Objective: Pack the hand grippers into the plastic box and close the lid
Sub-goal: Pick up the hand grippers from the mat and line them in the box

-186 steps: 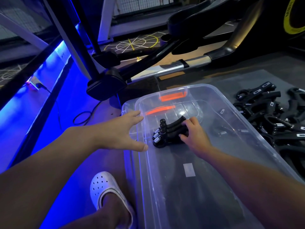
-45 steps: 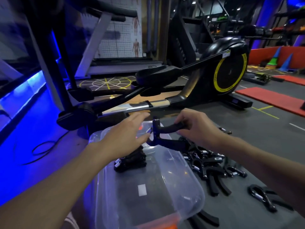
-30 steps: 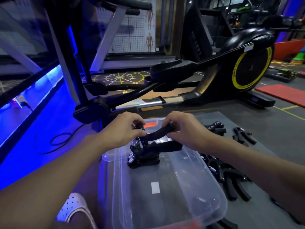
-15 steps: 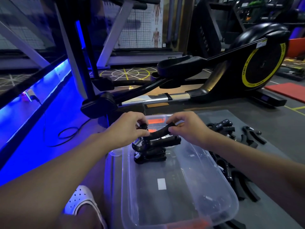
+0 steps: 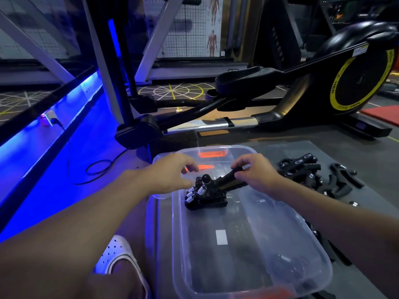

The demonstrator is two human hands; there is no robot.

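A clear plastic box (image 5: 311,251) lies open on the floor in front of me. At its far left end sits a small stack of black hand grippers (image 5: 205,200) with silver springs. My right hand (image 5: 257,175) pinches the handle of the top hand gripper (image 5: 228,180), which rests on that stack. My left hand (image 5: 170,173) hovers just left of the stack, fingers curled and apart, holding nothing. A pile of loose hand grippers (image 5: 311,175) lies on the mat right of the box. A clear lid (image 5: 159,195) appears to lie under the box's left side.
An elliptical trainer (image 5: 356,83) stands right behind the box, its pedal arm (image 5: 228,124) close to the far rim. A black cable (image 5: 97,169) curls on the blue-lit floor at left. My white shoe (image 5: 116,257) rests left of the box.
The top hand gripper has come down onto the stack. My left hand has let go of it and opened beside it. My right hand has slid toward the handle's end.
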